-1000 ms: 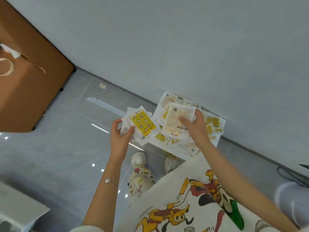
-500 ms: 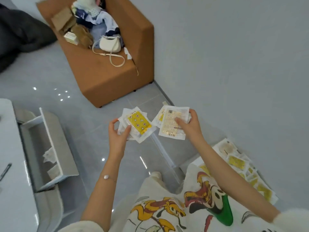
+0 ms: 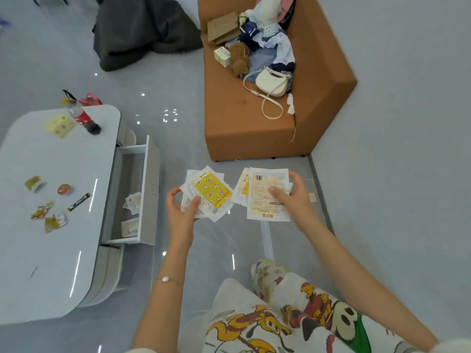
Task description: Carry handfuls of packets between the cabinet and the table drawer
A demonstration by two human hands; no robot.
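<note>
My left hand (image 3: 182,212) grips a small stack of white sachets (image 3: 210,193), the top one showing a yellow star-patterned pad. My right hand (image 3: 293,197) pinches a second stack of white packets (image 3: 265,192); its top packet shows printed text and a barcode. Both stacks are held in the air above the grey floor, a short gap between them.
A white table (image 3: 51,250) at left carries several snack wrappers, a bottle (image 3: 82,119) and a yellow packet. Its drawer (image 3: 149,189) stands open with wrappers inside. A brown sofa (image 3: 242,128) ahead holds clothes and a white bag (image 3: 272,84). Dark cloth (image 3: 137,31) lies beyond.
The view has swung left from the wall and the pile of packets on the floor toward the table and sofa. Both hands keep holding their stacks as before.
</note>
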